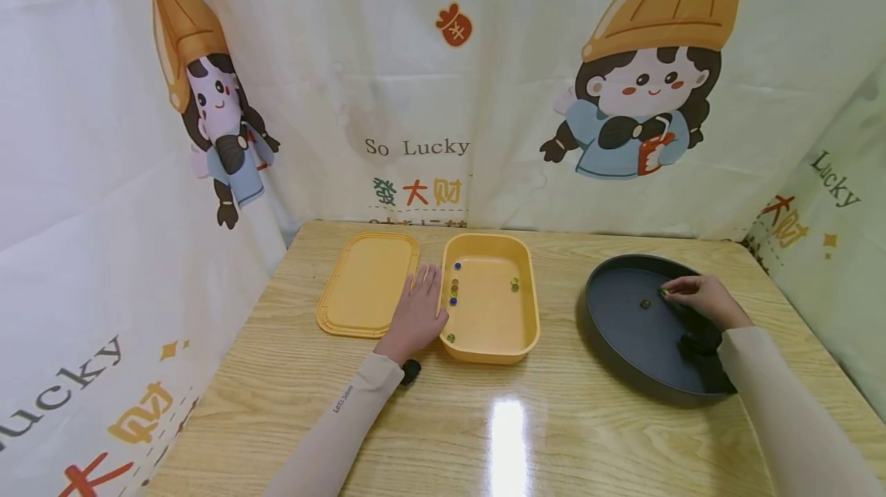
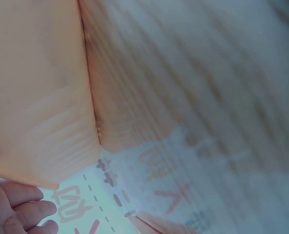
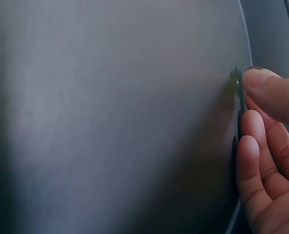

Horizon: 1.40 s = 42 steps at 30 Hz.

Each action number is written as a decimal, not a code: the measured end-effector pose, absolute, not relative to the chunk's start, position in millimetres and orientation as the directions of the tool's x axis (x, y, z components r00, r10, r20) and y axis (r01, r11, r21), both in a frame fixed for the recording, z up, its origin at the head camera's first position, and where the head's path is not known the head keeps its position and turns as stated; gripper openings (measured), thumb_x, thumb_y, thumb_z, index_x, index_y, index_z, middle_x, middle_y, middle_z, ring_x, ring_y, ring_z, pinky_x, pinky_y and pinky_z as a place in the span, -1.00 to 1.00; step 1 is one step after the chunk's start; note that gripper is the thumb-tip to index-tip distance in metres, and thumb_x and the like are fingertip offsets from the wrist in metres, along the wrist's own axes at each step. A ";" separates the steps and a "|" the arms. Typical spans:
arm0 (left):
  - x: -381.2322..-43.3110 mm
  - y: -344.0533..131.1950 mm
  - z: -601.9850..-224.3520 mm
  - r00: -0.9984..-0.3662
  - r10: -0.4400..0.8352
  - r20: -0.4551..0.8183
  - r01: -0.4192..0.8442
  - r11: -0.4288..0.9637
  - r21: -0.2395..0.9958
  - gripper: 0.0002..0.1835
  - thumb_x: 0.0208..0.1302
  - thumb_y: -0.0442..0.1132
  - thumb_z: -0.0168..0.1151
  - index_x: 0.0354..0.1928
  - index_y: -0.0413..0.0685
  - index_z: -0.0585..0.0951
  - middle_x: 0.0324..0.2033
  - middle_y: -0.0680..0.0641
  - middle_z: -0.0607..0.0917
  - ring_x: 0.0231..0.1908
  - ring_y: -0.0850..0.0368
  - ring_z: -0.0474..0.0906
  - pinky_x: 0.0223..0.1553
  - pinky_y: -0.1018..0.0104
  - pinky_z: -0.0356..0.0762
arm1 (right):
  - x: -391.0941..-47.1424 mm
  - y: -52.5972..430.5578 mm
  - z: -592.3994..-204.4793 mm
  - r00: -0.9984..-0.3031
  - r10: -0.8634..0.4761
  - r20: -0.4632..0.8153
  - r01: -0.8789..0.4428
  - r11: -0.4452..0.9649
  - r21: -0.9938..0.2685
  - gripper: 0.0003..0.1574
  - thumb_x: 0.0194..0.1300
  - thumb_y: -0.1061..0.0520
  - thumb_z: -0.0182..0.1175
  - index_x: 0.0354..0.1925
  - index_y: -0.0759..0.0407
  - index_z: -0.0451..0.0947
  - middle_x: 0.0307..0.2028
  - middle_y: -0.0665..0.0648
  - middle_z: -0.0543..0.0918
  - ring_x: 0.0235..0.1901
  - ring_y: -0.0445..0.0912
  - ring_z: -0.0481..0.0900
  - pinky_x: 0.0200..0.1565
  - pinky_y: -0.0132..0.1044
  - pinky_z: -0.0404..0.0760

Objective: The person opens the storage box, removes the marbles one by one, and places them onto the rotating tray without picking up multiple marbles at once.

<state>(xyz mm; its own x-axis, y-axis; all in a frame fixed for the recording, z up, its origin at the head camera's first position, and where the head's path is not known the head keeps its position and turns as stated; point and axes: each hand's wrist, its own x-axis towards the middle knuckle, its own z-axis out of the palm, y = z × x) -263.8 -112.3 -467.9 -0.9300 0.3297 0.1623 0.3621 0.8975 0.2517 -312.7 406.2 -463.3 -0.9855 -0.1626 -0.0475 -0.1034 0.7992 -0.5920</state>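
My right hand [image 1: 706, 301] reaches into a round dark grey pan [image 1: 626, 343]. Its thumb and index finger pinch a small green-yellow glass marble [image 1: 664, 292], mostly covered by the thumb [image 3: 259, 80] in the right wrist view. A brownish marble [image 1: 645, 304] lies on the pan's floor close by. With fingers straight, my left hand [image 1: 414, 320] rests against the left rim of a yellow plastic container [image 1: 488, 357]. Inside the container sit several marbles, among them a blue one [image 1: 457, 266] along the left wall and a green one [image 1: 515, 288] to the right.
A flat yellow lid [image 1: 370, 281] lies left of the container, partly under the left hand's fingers in the head view. All stand on a wood-grain table [image 1: 443, 435]. Printed cloth curtains [image 1: 332, 81] rise behind the table and at both sides.
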 end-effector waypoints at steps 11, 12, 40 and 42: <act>-263.0 -111.5 -467.9 -0.932 0.324 0.164 0.359 0.893 0.271 -0.27 0.34 -0.13 -0.07 0.44 -0.30 0.00 0.44 -0.23 0.08 0.47 -0.11 -0.09 0.45 -0.04 -0.20 | -309.7 406.1 -461.6 -0.985 -0.162 -0.067 -0.090 0.792 -0.605 -0.57 0.25 0.17 0.19 -0.02 0.50 0.53 -0.20 0.37 0.68 -0.44 -0.51 0.49 -0.36 -0.45 0.53; -263.1 -111.5 -468.0 -0.931 0.325 0.165 0.359 0.894 0.268 -0.27 0.34 -0.13 -0.07 0.44 -0.30 0.00 0.44 -0.23 0.08 0.47 -0.11 -0.09 0.45 -0.04 -0.19 | -309.8 406.2 -461.5 -0.984 -0.163 -0.069 -0.088 0.791 -0.606 -0.57 0.26 0.17 0.19 -0.02 0.50 0.53 -0.20 0.36 0.68 -0.44 -0.51 0.48 -0.36 -0.45 0.53; -263.2 -112.4 -470.5 -0.929 0.326 0.176 0.364 0.889 0.276 -0.28 0.34 -0.12 -0.09 0.44 -0.30 -0.01 0.44 -0.23 0.07 0.47 -0.11 -0.09 0.45 -0.05 -0.20 | -294.4 380.7 -398.2 -0.970 -0.194 0.145 -0.241 0.704 -0.668 -0.56 0.27 0.12 0.20 -0.03 0.46 0.52 -0.36 -0.49 0.53 -0.35 -0.58 0.49 -0.35 -0.62 0.51; -263.3 -112.3 -470.6 -0.929 0.327 0.172 0.364 0.891 0.271 -0.27 0.34 -0.12 -0.09 0.44 -0.29 -0.01 0.45 -0.23 0.06 0.47 -0.11 -0.10 0.45 -0.05 -0.20 | -294.4 372.4 -389.2 -0.968 -0.197 0.156 -0.251 0.707 -0.662 -0.57 0.26 0.10 0.21 -0.04 0.42 0.53 -0.36 -0.52 0.51 -0.35 -0.59 0.49 -0.37 -0.61 0.51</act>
